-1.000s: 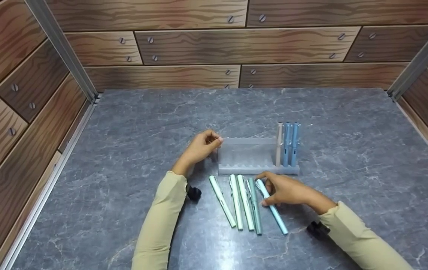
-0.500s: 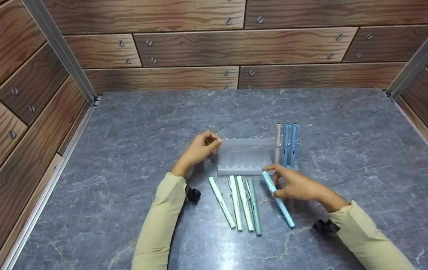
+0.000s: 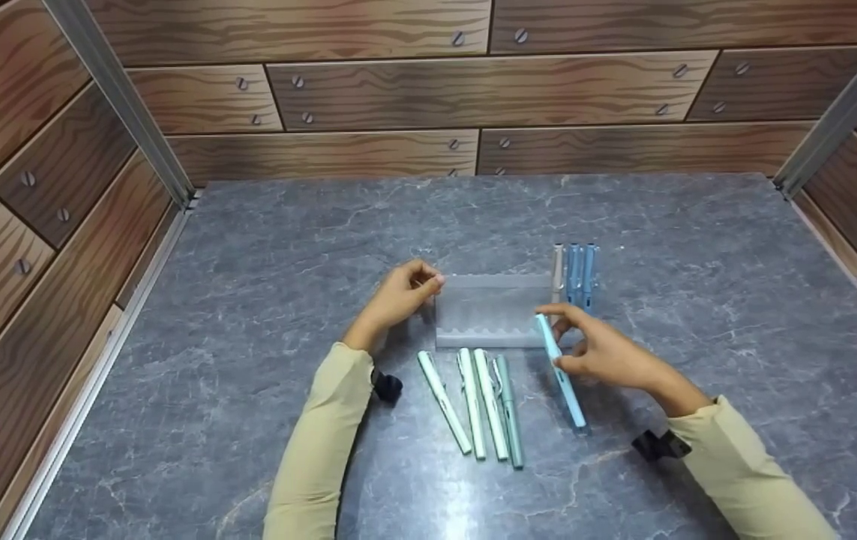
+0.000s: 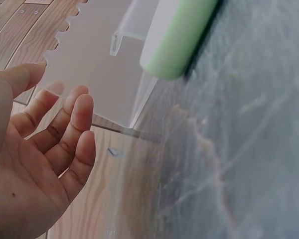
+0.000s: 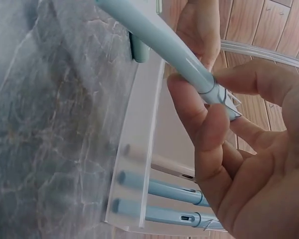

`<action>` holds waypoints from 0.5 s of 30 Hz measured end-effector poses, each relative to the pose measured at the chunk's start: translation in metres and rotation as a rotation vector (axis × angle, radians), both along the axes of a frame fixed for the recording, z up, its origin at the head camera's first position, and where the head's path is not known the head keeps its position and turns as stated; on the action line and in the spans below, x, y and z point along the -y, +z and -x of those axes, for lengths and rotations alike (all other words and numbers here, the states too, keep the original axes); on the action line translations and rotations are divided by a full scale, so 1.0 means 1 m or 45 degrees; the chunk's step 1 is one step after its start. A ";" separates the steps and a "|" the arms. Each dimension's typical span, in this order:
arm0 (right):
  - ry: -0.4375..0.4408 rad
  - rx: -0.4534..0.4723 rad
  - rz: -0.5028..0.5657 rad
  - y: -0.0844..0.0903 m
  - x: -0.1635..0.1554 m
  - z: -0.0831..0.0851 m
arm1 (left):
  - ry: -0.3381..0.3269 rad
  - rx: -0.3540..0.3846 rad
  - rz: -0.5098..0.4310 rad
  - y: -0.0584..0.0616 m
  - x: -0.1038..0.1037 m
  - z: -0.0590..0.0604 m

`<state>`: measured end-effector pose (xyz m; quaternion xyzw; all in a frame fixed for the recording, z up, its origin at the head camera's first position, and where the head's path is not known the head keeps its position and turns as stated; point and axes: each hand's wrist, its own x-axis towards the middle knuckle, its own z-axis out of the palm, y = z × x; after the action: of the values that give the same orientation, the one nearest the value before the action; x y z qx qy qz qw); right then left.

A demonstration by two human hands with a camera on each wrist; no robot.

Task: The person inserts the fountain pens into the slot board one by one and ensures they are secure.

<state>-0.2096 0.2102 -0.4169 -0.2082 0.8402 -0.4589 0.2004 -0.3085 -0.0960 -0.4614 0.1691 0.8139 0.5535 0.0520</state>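
Right hand [image 3: 608, 356] pinches light blue pen [image 3: 559, 371] near cap end, lifted at 5 o'clock of clear rack [image 3: 492, 311]. Left hand [image 3: 398, 296] fingers relaxed, steadying rack. Pen likely light, stiff, slick; grip mid-barrel.

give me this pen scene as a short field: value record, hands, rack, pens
left hand: rests at the left end of the clear pen rack
right hand: pinches a light blue pen, lifted and tilted, tip near the rack
pens in rack: three at the right end, one beige, two blue
pens on table: four greenish ones lying side by side in front of the rack
surface: grey marble table
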 end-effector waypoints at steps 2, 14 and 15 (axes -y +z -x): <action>-0.026 -0.033 0.001 0.002 0.000 0.000 | -0.001 -0.002 -0.003 0.000 0.000 0.000; -0.305 -0.333 0.042 0.009 0.012 0.003 | 0.009 0.006 -0.004 0.000 0.000 0.000; -0.321 -0.353 0.039 0.010 0.013 0.004 | 0.007 0.007 -0.003 0.001 0.000 0.000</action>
<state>-0.2137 0.1975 -0.4072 -0.1655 0.8721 -0.4600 0.0203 -0.3084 -0.0959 -0.4607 0.1653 0.8135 0.5551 0.0523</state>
